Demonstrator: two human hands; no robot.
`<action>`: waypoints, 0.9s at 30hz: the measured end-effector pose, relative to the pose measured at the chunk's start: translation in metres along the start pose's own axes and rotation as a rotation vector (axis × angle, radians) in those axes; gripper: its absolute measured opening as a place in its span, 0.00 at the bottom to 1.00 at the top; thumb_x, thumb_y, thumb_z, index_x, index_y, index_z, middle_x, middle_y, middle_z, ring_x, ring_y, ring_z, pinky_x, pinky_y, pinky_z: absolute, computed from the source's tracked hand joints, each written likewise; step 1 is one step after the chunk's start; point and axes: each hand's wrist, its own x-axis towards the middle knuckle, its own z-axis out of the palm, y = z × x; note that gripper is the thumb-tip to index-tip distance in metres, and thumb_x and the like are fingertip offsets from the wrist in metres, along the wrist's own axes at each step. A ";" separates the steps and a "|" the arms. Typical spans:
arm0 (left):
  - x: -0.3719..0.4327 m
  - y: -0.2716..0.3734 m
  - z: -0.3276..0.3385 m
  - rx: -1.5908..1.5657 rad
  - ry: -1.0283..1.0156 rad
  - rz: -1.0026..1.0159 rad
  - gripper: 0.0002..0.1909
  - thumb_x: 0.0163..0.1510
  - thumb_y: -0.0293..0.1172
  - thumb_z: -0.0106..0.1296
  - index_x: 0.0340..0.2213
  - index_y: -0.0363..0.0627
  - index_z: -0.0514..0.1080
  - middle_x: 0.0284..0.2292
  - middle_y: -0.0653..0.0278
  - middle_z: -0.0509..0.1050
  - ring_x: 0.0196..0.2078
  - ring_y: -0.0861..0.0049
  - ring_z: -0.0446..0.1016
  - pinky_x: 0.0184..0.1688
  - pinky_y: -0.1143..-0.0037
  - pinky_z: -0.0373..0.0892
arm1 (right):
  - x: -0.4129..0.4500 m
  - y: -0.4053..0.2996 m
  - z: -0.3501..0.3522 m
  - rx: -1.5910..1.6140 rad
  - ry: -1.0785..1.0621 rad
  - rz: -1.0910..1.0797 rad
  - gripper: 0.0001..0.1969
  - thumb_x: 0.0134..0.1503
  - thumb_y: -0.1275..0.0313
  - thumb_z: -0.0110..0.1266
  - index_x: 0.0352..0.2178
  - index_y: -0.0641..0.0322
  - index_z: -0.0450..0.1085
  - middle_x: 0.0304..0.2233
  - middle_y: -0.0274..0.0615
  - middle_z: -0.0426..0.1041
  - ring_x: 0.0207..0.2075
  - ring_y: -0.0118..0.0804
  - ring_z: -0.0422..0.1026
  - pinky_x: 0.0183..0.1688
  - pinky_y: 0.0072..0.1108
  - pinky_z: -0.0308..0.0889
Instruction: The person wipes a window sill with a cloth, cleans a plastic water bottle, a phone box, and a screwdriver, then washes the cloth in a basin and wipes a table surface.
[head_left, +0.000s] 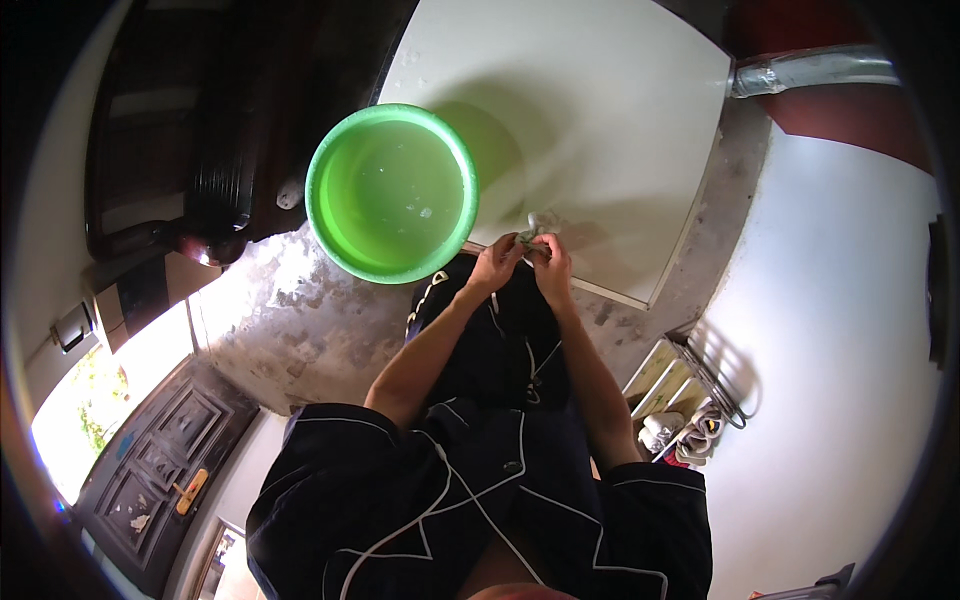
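My left hand (496, 265) and my right hand (551, 261) meet in front of my lap, both pinching a small, crumpled, pale greenish cloth (529, 238). A whitish end of it sticks out beyond the fingers, over the near edge of a white tabletop (630, 150). To the left of my hands is a round green plastic basin (321, 176), partly overhanging the table's left side. Cloudy water (390, 199) with a few bubbles lies in it. My fingers hide much of the cloth.
A dark wooden bench (217, 180) stands at the left. Beyond the stained concrete floor (300, 330), a dark panelled door (161, 461) is open to daylight. Shoes (697, 435) fill a rack (660, 382) by the right wall. A silvery duct (814, 71) runs at upper right.
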 end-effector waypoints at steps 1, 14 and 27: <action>0.002 0.013 -0.005 -0.108 -0.047 0.041 0.19 0.66 0.39 0.48 0.50 0.35 0.70 0.42 0.50 0.80 0.45 0.61 0.79 0.48 0.70 0.73 | -0.003 -0.010 -0.001 0.203 -0.004 0.098 0.14 0.53 0.85 0.54 0.42 0.64 0.70 0.35 0.46 0.76 0.41 0.41 0.76 0.44 0.30 0.72; -0.088 0.072 -0.095 -0.673 0.358 0.008 0.15 0.68 0.39 0.47 0.47 0.40 0.70 0.37 0.68 0.74 0.38 0.84 0.74 0.37 0.78 0.74 | -0.033 -0.156 0.050 0.502 -0.280 -0.200 0.23 0.53 0.80 0.51 0.53 0.64 0.65 0.47 0.52 0.71 0.48 0.49 0.72 0.50 0.32 0.70; -0.118 0.033 -0.259 -0.862 0.773 0.104 0.09 0.65 0.31 0.48 0.39 0.38 0.72 0.33 0.64 0.77 0.34 0.78 0.76 0.35 0.76 0.74 | -0.059 -0.273 0.190 0.245 -0.343 -0.613 0.22 0.63 0.72 0.52 0.58 0.66 0.66 0.57 0.56 0.64 0.57 0.59 0.65 0.60 0.39 0.63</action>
